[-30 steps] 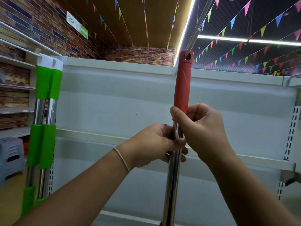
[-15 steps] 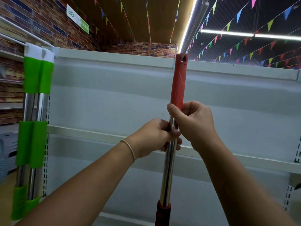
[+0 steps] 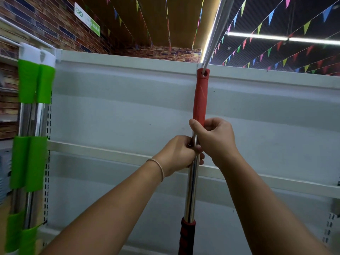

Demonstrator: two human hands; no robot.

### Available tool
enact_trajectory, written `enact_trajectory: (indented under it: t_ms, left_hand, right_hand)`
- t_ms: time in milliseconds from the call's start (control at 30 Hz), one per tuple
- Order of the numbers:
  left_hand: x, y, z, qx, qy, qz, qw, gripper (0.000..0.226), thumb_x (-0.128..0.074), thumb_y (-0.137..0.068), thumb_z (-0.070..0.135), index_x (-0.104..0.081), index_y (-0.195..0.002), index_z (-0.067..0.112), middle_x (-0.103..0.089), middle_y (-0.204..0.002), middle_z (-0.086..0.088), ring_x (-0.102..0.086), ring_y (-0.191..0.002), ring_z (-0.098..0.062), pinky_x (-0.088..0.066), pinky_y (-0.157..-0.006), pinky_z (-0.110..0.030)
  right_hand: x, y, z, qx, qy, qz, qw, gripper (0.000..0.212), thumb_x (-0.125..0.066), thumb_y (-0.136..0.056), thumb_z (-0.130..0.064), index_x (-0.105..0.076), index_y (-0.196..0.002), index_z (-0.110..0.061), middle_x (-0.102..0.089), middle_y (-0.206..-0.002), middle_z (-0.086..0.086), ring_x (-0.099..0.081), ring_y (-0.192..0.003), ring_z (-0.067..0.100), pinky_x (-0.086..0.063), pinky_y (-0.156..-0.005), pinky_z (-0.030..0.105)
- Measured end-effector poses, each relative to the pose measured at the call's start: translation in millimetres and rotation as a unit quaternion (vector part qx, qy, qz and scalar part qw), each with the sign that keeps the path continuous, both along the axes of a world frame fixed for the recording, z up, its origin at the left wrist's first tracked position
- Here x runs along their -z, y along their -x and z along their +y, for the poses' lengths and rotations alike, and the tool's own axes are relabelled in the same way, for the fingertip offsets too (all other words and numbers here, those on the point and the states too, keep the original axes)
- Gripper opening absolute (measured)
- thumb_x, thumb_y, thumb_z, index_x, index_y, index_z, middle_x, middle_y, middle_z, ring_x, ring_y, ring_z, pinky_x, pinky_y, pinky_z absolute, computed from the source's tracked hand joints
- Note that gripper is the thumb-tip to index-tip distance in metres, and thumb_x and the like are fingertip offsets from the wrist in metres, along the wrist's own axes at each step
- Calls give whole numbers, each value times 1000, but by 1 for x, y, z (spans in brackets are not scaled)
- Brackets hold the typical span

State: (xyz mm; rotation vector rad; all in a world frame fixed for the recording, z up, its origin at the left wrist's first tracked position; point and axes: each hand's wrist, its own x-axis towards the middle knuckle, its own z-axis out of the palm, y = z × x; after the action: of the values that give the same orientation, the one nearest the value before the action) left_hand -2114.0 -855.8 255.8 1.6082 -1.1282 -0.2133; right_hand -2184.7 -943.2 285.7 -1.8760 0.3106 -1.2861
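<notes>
A chrome pole (image 3: pixel 191 190) with a red handle (image 3: pixel 201 96) on top stands upright in front of me. The hole at the handle's top sits on a metal hanging rod (image 3: pixel 218 26) that slants up to the right. My right hand (image 3: pixel 213 140) grips the pole at the red handle's lower end. My left hand (image 3: pixel 181 153) holds the chrome shaft just below, its fingers curled round it. A ribbed dark-red grip (image 3: pixel 186 238) covers the pole near the frame's bottom.
Behind the pole stands a white shelving unit (image 3: pixel 110 111) with a horizontal shelf edge (image 3: pixel 103 153). At the left hang two chrome poles with green sleeves (image 3: pixel 35 81) and white caps. A brick wall and coloured bunting are above.
The view has tilted down slightly, so the lower ribbed grip now shows. Both hands keep the same hold on the pole, and the handle stays on the rod.
</notes>
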Motion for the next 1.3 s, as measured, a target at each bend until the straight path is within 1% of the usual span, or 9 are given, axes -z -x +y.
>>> enact_trajectory:
  t_ms: [100,500,633,733,833,900,1067,1167,1300]
  left_hand:
    - [3,-3,-3,-9,0,-13,1000,24,-50,-100,23,-65,-102,4,-75,-89,-11,-74,-87,-23,-59,-78,-41]
    - [1,13,7,-29,-12,27,999,26,-52,-99,24,-64,-101,0,-70,-93,-18,-70,-88,-30,-59,-84,-39]
    - [10,27,22,-67,-21,-4,998,19,-55,-96,14,-61,-80,7,-55,-68,-9,-51,-63,-22,-49,-65,-35]
    - [20,35,38,-62,-23,25,998,15,-54,-98,11,-64,-104,2,-66,-90,-19,-62,-79,-26,-57,-75,-41]
    - [28,41,56,-83,-42,37,995,28,-50,-101,14,-55,-127,4,-66,-116,-14,-68,-98,-27,-60,-81,-39]
    - [33,43,69,-111,-55,14,992,29,-47,-102,16,-54,-129,9,-65,-118,-11,-68,-99,-25,-59,-84,-38]
    - [45,38,110,-192,-103,-132,967,32,-46,-100,20,-56,-130,13,-65,-118,-10,-63,-99,-23,-49,-82,-28]
    - [45,33,143,-229,-153,-177,945,36,-48,-100,26,-54,-134,15,-63,-123,-8,-60,-106,-23,-42,-86,-22]
    - [47,25,200,-251,-227,-200,919,45,-49,-100,37,-51,-138,12,-59,-135,-11,-57,-121,-25,-43,-102,-29]
  right_hand:
    - [3,-2,-2,2,-8,-6,1000,27,-76,-79,-42,-65,-79,-17,-62,-62,-4,-66,-61,20,-60,-66,48]
    - [-1,11,7,11,0,49,999,26,-74,-83,-41,-66,-87,-16,-67,-74,-1,-68,-69,17,-60,-72,46]
    - [12,20,9,29,19,90,995,22,-71,-86,-30,-65,-103,-19,-71,-85,0,-70,-80,21,-59,-79,46]
    - [29,27,13,56,46,101,992,31,-69,-84,-22,-59,-113,-18,-70,-93,1,-68,-87,22,-57,-83,45]
    - [43,31,22,97,91,80,988,31,-66,-83,-21,-56,-112,-17,-62,-100,2,-62,-90,20,-52,-79,36]
    - [54,32,31,93,106,67,988,29,-65,-82,-23,-56,-109,-19,-61,-103,4,-60,-88,18,-46,-75,30]
    - [76,26,69,47,108,96,988,28,-63,-85,-28,-58,-111,-19,-60,-105,4,-59,-91,18,-46,-77,30]
    - [80,21,99,28,119,128,984,31,-60,-85,-29,-60,-114,-17,-62,-108,5,-60,-92,19,-49,-80,31]
    - [80,14,148,-2,141,160,977,35,-59,-89,-32,-61,-118,-14,-65,-112,7,-63,-98,22,-48,-83,31]
